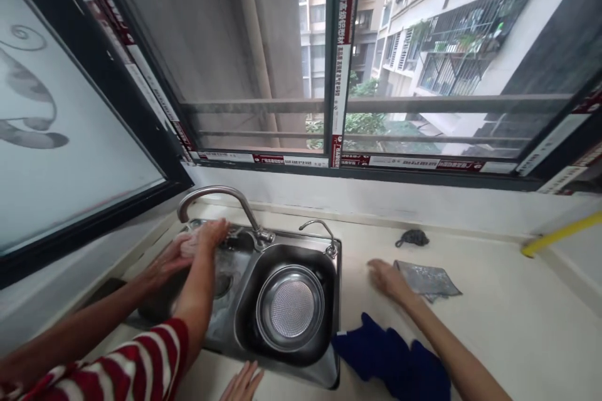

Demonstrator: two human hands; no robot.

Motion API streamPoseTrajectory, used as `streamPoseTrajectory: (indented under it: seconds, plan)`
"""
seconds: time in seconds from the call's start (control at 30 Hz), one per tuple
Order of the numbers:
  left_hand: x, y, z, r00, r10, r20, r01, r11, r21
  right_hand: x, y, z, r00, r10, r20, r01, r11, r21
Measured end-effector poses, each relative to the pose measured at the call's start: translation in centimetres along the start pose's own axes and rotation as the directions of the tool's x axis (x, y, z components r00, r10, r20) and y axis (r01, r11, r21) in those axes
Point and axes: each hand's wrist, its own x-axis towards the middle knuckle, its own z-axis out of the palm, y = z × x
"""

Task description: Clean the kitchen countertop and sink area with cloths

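The right hand [388, 282] is held open, its fingers pointed toward the sink, just beside one grey mesh dishcloth [426, 279] lying slantwise on the countertop [484, 307]. The left hand [242, 383] is spread at the front edge. A pale lump [190, 243] is pressed between a striped-sleeved co-worker's hands [211, 233] over the left basin of a steel double sink [335, 269].

Daylight through window [324, 56] ahead, main source. Building outside [451, 44] washed pale, nearly blown out. Frosted pane [61, 113] bright, milky. Counter [489, 301] lit flat, shadows faint and soft. Glare along faucet [216, 197] and steel strainer [290, 308]; sink basin [282, 351] darker by contrast. My right hand [388, 279] slightly soft from motion; other hands [202, 244] smeared too. Strong wide-angle bend at edges, window frame slanting. Whole picture somewhat soft, fine detail lost.
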Motion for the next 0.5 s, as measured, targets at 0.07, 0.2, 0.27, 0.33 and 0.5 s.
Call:
streamPoseTrajectory:
  seconds: [0.07,0.2,0.27,0.33,0.5]
  plan:
    - [2.4,1.6,0.9,0.998,0.002,-0.062,-0.003,1.0,-0.008,-2.2,-3.8,1.7,0.987,-0.028,0.157,0.03,0.999,-0.012]
    - [2.6,3.2,2.1,0.988,0.002,-0.156,-0.006,1.0,-0.029,-6.8,-8.8,5.4,0.989,0.057,0.137,-0.039,0.991,-0.129]
    - [0.2,3.3,3.2,0.984,-0.008,-0.179,0.001,0.999,-0.036,-8.9,-9.5,7.2,0.996,0.091,0.025,-0.086,0.983,-0.165]
    - [-2.8,3.4,4.8,0.982,-0.022,-0.185,0.015,0.999,-0.04,-10.7,-9.4,8.8,0.989,0.045,-0.14,-0.07,0.982,-0.173]
    - [-6.8,5.0,9.2,0.984,-0.064,-0.167,0.055,0.997,-0.059,-12.6,-9.2,10.9,0.851,-0.098,-0.515,0.009,0.985,-0.174]
